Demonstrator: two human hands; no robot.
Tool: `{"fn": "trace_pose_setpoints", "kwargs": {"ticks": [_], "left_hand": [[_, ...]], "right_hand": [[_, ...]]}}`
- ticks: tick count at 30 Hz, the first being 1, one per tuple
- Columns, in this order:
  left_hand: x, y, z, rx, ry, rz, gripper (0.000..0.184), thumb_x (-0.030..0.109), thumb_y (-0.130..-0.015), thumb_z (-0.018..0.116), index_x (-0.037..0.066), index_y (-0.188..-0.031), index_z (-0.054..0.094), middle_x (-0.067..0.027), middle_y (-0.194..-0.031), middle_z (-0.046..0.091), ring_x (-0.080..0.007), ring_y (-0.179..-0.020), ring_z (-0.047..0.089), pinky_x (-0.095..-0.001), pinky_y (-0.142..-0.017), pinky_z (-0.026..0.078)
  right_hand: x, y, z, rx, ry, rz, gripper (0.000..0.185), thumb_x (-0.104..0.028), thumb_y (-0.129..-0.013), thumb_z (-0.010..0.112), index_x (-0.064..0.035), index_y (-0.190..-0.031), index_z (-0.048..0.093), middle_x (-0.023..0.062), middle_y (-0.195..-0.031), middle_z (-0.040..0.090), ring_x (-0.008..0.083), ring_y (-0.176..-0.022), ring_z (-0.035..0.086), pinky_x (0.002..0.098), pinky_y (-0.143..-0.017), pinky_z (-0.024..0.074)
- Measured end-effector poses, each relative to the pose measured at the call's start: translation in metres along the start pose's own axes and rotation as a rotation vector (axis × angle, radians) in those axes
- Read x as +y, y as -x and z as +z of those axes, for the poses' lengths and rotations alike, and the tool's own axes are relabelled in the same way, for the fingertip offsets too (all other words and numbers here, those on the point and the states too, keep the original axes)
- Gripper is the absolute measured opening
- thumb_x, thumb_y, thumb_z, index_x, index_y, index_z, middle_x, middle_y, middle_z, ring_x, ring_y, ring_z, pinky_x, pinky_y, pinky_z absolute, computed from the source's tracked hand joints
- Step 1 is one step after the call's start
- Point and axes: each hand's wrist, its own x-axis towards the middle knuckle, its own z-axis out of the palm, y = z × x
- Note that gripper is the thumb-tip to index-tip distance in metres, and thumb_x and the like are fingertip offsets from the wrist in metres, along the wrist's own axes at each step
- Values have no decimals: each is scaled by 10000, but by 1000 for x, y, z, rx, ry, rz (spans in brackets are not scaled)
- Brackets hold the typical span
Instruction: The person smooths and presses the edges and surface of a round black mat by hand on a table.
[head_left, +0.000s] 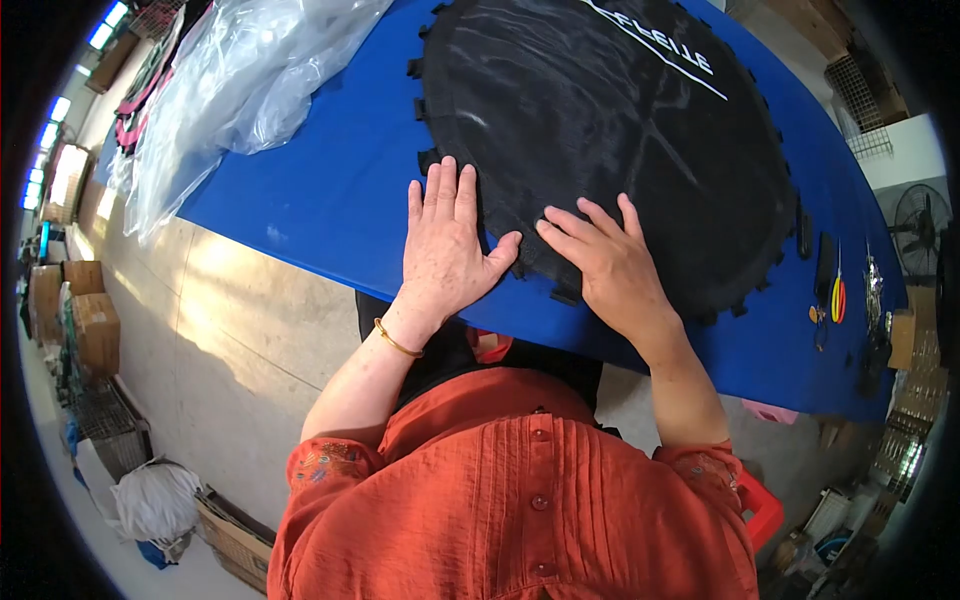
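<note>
A large round black fabric mat [600,140] lies flat on the blue tabletop [300,215], with short tabs around its edge and white lettering at the top. My left hand [445,240] rests palm down at the mat's near left edge, fingers stretched out and thumb apart. To its right, my right hand [605,265] lies on the mat near the front edge with its fingers spread. Neither hand grips anything. The far end of the mat runs out of view.
Clear plastic sheeting [250,80] is heaped at the table's left. Yellow-and-red handled scissors [837,300] lie at the right beside small tools. A red stool [762,510] stands behind me. Cardboard boxes [95,335] are stacked at left; a fan [920,222] stands at right.
</note>
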Motion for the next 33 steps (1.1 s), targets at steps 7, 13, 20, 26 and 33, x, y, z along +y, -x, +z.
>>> {"fn": "trace_pose_setpoints", "kwargs": {"ticks": [7, 13, 20, 26, 33], "left_hand": [[0, 1, 2, 77, 36, 30, 924, 438, -892, 762, -91, -1565, 413, -347, -1625, 401, -488, -1549, 341, -576, -1299, 213], [0, 0, 1, 9, 3, 15, 966, 539, -935, 698, -86, -1597, 374, -323, -1678, 338, -444, -1602, 273, -565, -1319, 170], [-1, 0, 1, 2, 4, 9, 972, 546, -932, 697, -80, -1601, 372, -318, -1683, 333, -438, -1606, 267, -561, -1321, 167], [0, 0, 0, -2, -2, 6, 964, 542, -940, 689, -74, -1608, 366, -309, -1688, 330, -429, -1610, 260, -555, -1326, 152], [-1, 0, 1, -11, -18, 9, 959, 536, -946, 681, -74, -1612, 360, -301, -1692, 324, -425, -1612, 248, -543, -1330, 140]], "right_hand": [[5, 27, -7, -35, 8, 59, 537, 52, -964, 526, -168, -1427, 683, 34, -1480, 655, 346, -1389, 575, 616, -1259, 279], [0, -2, 1, -5, -27, 13, 536, 46, -952, 537, -149, -1430, 679, 40, -1502, 641, 358, -1400, 564, 631, -1257, 273], [-2, -19, 8, 13, -58, -10, 538, 53, -939, 535, -136, -1420, 688, 57, -1505, 639, 365, -1410, 556, 642, -1258, 263], [7, 30, -6, -9, -25, 60, 550, 69, -942, 504, -157, -1400, 708, 40, -1466, 672, 350, -1394, 576, 632, -1263, 263], [21, 80, -25, -20, 4, 214, 540, 81, -932, 513, -163, -1360, 734, 40, -1425, 697, 357, -1363, 597, 633, -1262, 278]]}}
